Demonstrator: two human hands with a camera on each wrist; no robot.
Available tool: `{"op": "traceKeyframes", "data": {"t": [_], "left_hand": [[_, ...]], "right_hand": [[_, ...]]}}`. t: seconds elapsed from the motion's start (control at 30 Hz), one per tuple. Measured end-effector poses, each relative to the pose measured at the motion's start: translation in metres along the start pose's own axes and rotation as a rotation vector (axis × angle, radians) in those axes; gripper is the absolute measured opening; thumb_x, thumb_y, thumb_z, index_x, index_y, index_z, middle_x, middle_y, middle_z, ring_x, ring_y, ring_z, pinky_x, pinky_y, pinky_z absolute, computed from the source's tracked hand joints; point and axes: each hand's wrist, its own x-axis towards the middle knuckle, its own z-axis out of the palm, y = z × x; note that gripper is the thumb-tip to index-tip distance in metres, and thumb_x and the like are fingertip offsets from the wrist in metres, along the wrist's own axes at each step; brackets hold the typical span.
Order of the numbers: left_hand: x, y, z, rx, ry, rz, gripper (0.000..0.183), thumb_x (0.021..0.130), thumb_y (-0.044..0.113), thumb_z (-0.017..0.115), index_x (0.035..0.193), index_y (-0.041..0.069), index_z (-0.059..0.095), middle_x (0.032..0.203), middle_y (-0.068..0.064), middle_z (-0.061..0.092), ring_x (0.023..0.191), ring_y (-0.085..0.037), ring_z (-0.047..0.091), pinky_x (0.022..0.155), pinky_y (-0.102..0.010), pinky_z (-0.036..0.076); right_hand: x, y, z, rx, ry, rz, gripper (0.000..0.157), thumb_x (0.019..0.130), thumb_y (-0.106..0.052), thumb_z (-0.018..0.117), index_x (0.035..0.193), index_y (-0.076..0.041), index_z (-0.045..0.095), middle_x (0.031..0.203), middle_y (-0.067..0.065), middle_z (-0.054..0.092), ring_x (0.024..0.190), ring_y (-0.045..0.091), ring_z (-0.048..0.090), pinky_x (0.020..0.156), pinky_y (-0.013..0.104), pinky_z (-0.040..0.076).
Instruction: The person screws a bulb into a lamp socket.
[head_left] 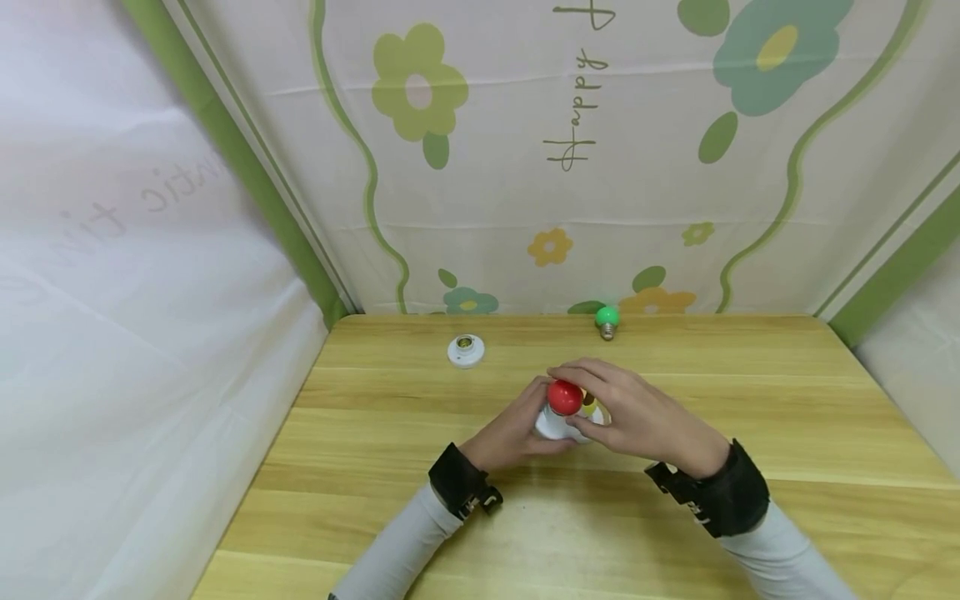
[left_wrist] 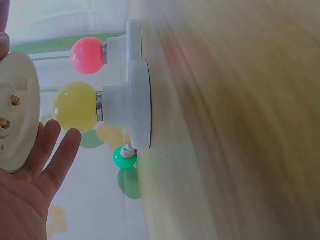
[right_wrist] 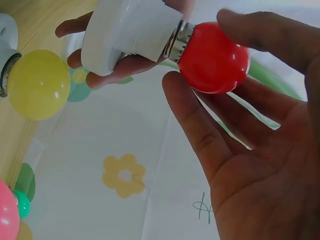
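My left hand (head_left: 513, 429) grips a white lamp holder (right_wrist: 137, 32), its fingers round the round base. In the left wrist view the underside of that base, with brass screws, faces the camera. A red bulb (head_left: 565, 397) sits in the holder's socket, with a bit of its metal cap showing at the rim. My right hand (head_left: 630, 408) has thumb and fingertips about the red bulb's globe, pinching it. Close by, a yellow bulb (left_wrist: 77, 106) stands upright in another white holder (left_wrist: 140, 105) on the table, mostly hidden by my right hand in the head view.
A pink-red bulb (left_wrist: 87, 55) in a further white holder (left_wrist: 134, 42) stands beyond the yellow one. A loose green bulb (head_left: 607, 321) lies at the table's back edge. A holder with a bare socket (head_left: 466, 351) sits at the back left. A printed curtain (head_left: 495, 192) hangs behind the wooden table (head_left: 375, 425).
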Motion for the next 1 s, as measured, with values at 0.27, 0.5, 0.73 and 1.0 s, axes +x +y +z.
{"op": "traceKeyframes", "data": {"t": [0.27, 0.5, 0.73, 1.0], "left_hand": [[-0.0003, -0.0009, 0.0004, 0.001, 0.008, 0.004, 0.077, 0.086, 0.031, 0.072, 0.146, 0.022, 0.026, 0.135, 0.005, 0.037, 0.119, -0.007, 0.042, 0.097, -0.02, 0.045], [0.0012, -0.002, 0.0019, 0.01, 0.018, 0.011, 0.073, 0.085, 0.031, 0.074, 0.143, 0.02, 0.03, 0.135, 0.006, 0.038, 0.119, -0.006, 0.041, 0.097, -0.021, 0.045], [0.002, -0.0035, 0.0046, 0.01, 0.008, 0.009, 0.071, 0.085, 0.033, 0.073, 0.142, 0.019, 0.032, 0.135, 0.004, 0.038, 0.118, -0.007, 0.042, 0.098, -0.02, 0.044], [0.0021, -0.0015, 0.0039, 0.007, 0.006, -0.03, 0.074, 0.085, 0.036, 0.072, 0.143, 0.023, 0.029, 0.135, 0.007, 0.036, 0.119, -0.005, 0.041, 0.101, -0.022, 0.042]], "right_hand": [[-0.0002, 0.0002, -0.0001, -0.012, 0.024, -0.007, 0.048, 0.08, -0.021, 0.076, 0.124, -0.01, 0.06, 0.121, 0.001, 0.061, 0.109, 0.013, 0.057, 0.084, 0.033, 0.055], [-0.0003, 0.0016, -0.0008, -0.042, 0.046, 0.015, 0.045, 0.08, -0.026, 0.077, 0.12, -0.01, 0.062, 0.115, 0.0, 0.063, 0.103, 0.011, 0.058, 0.08, 0.031, 0.056], [0.0003, 0.0021, -0.0011, -0.08, 0.068, 0.05, 0.048, 0.078, -0.036, 0.079, 0.113, -0.009, 0.062, 0.106, 0.001, 0.064, 0.089, 0.008, 0.059, 0.073, 0.028, 0.057], [-0.0004, 0.0021, -0.0013, -0.061, 0.06, 0.068, 0.068, 0.08, -0.051, 0.073, 0.131, -0.009, 0.054, 0.13, 0.004, 0.055, 0.103, 0.012, 0.058, 0.079, 0.031, 0.056]]}}
